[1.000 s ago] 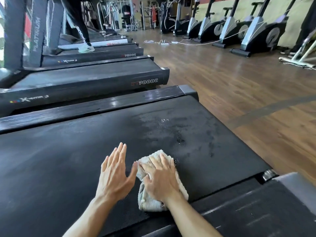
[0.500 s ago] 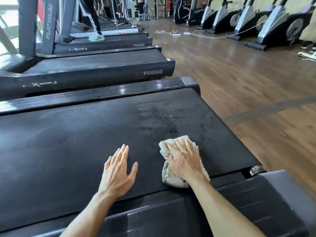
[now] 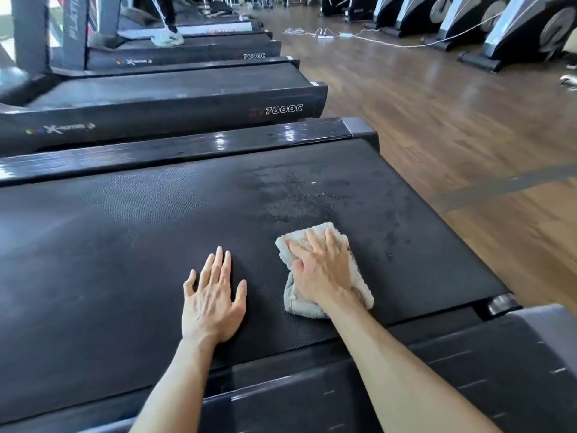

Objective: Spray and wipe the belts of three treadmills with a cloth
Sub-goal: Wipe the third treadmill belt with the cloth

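The nearest treadmill's black belt (image 3: 125, 245) fills the lower half of the head view. A wet, streaked patch (image 3: 293, 189) lies on it toward the far right. My right hand (image 3: 321, 270) presses flat on a crumpled pale grey cloth (image 3: 299, 304) on the belt, fingers spread and straight. Just left of the cloth my left hand (image 3: 215, 301) lies palm down on the bare belt, fingers straight. No spray bottle is in view.
Two more treadmills (image 3: 175, 85) (image 3: 187, 48) stand in a row behind this one; a person's shoe (image 3: 167, 39) is on a farther one. Wooden floor (image 3: 452, 120) lies to the right, with a white cable (image 3: 359, 37) and exercise bikes (image 3: 515, 29) beyond. A grey side rail (image 3: 549, 326) is at lower right.
My right hand has slid the cloth rightward and a little farther along the belt, away from my left hand, which has stayed flat on the belt.
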A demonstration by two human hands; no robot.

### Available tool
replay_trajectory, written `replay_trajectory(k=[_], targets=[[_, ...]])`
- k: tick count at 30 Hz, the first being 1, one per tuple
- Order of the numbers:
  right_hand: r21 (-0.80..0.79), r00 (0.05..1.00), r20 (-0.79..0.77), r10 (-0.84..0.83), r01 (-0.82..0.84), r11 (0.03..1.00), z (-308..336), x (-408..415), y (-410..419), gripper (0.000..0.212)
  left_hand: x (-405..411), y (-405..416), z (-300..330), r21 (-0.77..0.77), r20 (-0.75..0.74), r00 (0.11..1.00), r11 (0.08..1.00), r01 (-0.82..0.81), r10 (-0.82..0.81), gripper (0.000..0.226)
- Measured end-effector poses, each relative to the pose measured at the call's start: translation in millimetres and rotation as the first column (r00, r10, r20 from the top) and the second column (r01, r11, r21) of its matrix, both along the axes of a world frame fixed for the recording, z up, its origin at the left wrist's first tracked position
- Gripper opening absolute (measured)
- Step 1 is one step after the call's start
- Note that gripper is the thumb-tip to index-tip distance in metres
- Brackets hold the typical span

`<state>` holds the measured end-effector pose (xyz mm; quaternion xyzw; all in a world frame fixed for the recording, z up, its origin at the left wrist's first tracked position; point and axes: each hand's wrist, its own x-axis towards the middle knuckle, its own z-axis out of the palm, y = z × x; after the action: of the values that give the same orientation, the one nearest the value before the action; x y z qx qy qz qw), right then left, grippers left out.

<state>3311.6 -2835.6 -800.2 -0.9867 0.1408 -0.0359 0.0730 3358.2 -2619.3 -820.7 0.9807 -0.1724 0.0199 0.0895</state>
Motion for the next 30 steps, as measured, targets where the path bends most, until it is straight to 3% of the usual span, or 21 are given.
replay_trajectory(k=[3,5,9,13,17,19,23,27,30], targets=[[0.074,0.982,-0.012,0.189,-0.188,0.979,1.0,-24.5,20.5,0.073,-0.7,1.5,-0.5,-0.003,-0.007,1.0,1.0,0.002,-0.002,0.087],[0.122,0.977,0.021,0.211,-0.212,0.97,-2.7,-53.6,8.3,0.068,-1.7,1.5,0.5,-0.021,0.006,1.0,1.0,0.009,-0.009,0.087],[0.065,0.998,0.057,0.041,-0.045,0.997,-11.3,-52.8,-39.5,0.055,-0.9,0.3,0.0,-0.016,0.003,1.0,1.0,0.015,-0.015,0.086],[0.008,0.998,0.053,-0.037,0.036,0.999,2.5,4.6,-18.1,0.06,-0.5,0.1,1.0,-0.003,-0.01,1.0,1.0,0.016,-0.016,0.086],[0.092,0.983,-0.039,0.181,-0.176,0.98,3.6,-0.9,14.8,0.064,-1.1,-0.1,0.4,-0.008,-0.002,1.0,1.0,0.017,-0.017,0.086],[0.151,0.965,-0.005,0.263,-0.259,0.954,2.3,-35.2,9.6,0.071,-1.7,0.9,-0.4,-0.02,0.003,1.0,1.0,0.018,-0.018,0.085],[0.081,0.985,0.111,0.131,-0.14,0.987,-8.8,-61.2,-39.8,0.053,-0.3,1.5,-2.6,-0.012,0.009,1.0,1.0,0.015,-0.015,0.083],[0.06,0.989,0.104,-0.101,0.095,0.994,3.2,3.1,-35.1,0.034,-0.8,0.9,-2.3,-0.005,0.007,1.0,1.0,0.005,-0.005,0.083],[0.063,0.996,0.092,-0.017,0.012,0.998,7.8,27.1,6.4,0.036,0.4,-0.2,-0.8,-0.005,0.0,1.0,1.0,0.011,-0.011,0.084]])
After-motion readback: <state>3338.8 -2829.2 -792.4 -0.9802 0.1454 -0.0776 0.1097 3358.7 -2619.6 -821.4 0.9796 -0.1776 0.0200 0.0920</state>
